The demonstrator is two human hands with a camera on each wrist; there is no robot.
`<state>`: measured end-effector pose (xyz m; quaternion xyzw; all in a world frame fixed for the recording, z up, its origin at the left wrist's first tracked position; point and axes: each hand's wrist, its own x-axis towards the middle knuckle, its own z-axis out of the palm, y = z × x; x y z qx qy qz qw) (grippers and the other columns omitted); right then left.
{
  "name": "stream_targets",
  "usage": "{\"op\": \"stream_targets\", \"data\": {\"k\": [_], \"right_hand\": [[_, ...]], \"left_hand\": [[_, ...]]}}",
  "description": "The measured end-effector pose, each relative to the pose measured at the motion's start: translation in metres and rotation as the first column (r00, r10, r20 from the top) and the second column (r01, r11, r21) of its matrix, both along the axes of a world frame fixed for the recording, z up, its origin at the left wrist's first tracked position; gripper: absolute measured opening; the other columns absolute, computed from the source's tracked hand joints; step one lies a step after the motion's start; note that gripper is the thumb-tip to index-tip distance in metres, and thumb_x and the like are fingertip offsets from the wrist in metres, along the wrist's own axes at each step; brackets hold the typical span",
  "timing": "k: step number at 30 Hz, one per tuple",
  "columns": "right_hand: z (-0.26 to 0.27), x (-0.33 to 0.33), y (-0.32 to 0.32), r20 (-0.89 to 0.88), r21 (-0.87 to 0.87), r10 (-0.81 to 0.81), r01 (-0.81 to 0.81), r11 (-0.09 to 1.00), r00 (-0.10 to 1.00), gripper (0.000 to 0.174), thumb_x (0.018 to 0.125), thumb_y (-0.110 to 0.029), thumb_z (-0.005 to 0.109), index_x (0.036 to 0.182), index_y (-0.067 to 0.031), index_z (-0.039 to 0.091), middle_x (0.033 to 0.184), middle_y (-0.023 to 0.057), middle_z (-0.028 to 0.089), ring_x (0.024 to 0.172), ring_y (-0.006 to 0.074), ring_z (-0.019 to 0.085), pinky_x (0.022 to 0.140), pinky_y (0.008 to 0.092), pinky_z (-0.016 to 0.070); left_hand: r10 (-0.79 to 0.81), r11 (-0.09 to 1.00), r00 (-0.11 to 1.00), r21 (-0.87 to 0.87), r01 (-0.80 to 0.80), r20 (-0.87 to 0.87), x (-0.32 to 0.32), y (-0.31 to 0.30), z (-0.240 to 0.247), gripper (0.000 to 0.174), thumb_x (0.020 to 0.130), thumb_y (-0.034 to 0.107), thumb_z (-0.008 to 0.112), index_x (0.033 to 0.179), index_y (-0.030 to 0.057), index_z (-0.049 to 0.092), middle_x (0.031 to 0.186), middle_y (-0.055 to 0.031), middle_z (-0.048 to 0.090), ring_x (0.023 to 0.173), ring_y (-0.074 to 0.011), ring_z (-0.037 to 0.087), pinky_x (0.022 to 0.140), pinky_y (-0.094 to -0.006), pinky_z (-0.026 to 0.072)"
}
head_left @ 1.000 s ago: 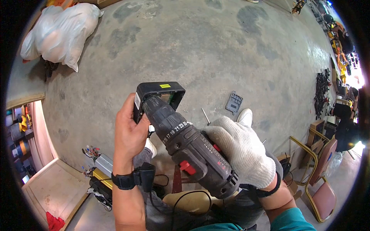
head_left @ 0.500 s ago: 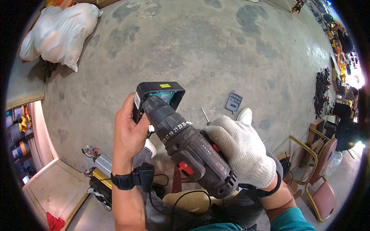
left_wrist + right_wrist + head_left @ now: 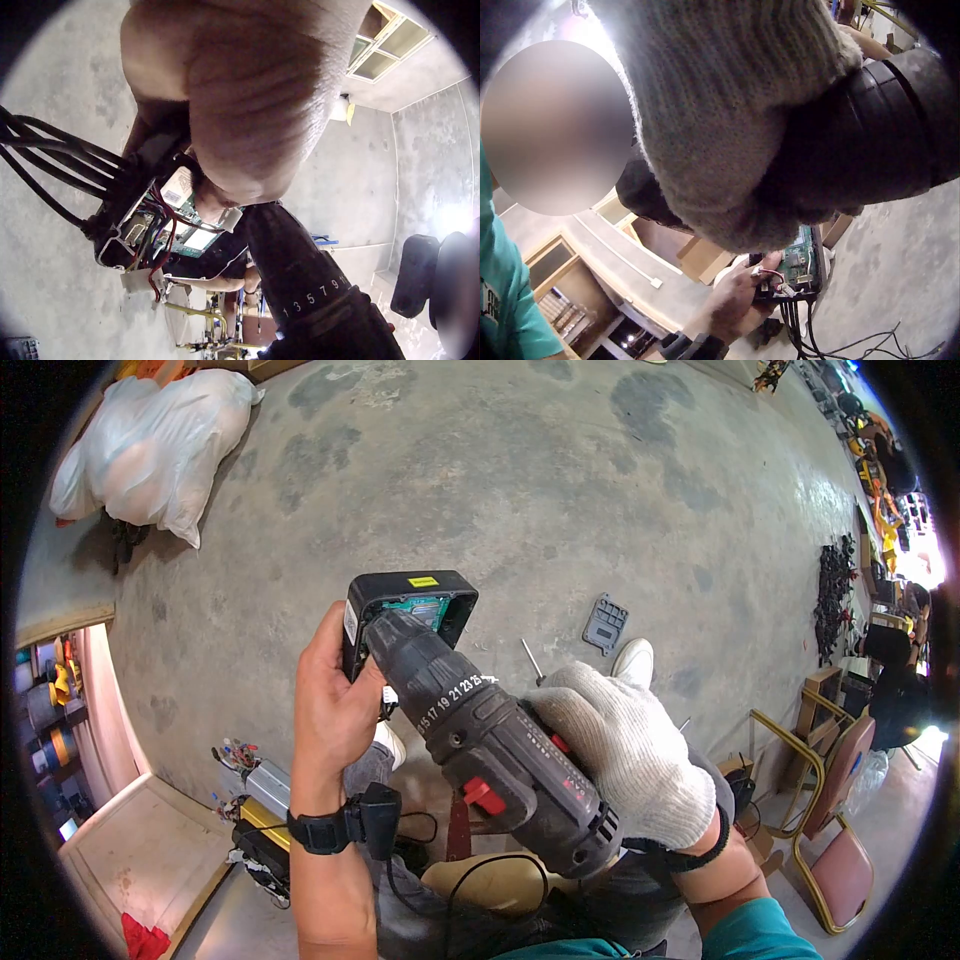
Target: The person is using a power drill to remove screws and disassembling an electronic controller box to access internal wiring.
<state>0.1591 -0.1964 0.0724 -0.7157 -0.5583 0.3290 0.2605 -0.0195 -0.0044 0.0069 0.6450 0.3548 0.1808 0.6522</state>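
My bare left hand [image 3: 335, 705] grips a black plastic box [image 3: 412, 582] by its side, thumb at the open face. Inside sits a green circuit board [image 3: 430, 606], with thin coloured wires and a white connector [image 3: 142, 282] hanging out in the left wrist view. Several black cables [image 3: 60, 154] leave the box's end. In a knitted white glove, my right hand [image 3: 630, 750] holds a black cordless drill [image 3: 515, 770] by its handle. The drill's chuck points into the box beside the left thumb; its tip is hidden there.
On the concrete floor ahead lie a grey cover plate [image 3: 606, 625] and a screwdriver [image 3: 532, 660], near a white shoe [image 3: 635, 663]. A white plastic bag [image 3: 160, 450] stands far left. Chairs [image 3: 840, 870] stand at right, and a yellow-and-black device [image 3: 262, 830] at lower left.
The green board inside the box looks brighter than a second ago. Both hands, the drill and the box have kept nearly the same places, shifting slightly left in view.
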Motion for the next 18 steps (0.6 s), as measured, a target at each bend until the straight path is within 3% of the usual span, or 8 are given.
{"op": "stream_targets", "data": {"k": [18], "right_hand": [[-0.0008, -0.0008, -0.0006, 0.083, 0.017, 0.002, -0.003, 1.0, 0.997, 0.04, 0.082, -0.016, 0.07, 0.12, -0.0056, 0.065, 0.094, 0.0134, 0.059, 0.082, 0.0357, 0.066, 0.074, 0.0446, 0.0521]], "left_hand": [[0.018, 1.0, 1.0, -0.02, -0.017, 0.013, 0.0005, -0.0022, 0.0011, 0.023, 0.099, 0.009, 0.069, 0.118, -0.0023, 0.063, 0.101, -0.0017, 0.07, 0.091, -0.008, 0.061, 0.083, -0.0257, 0.0503]]}}
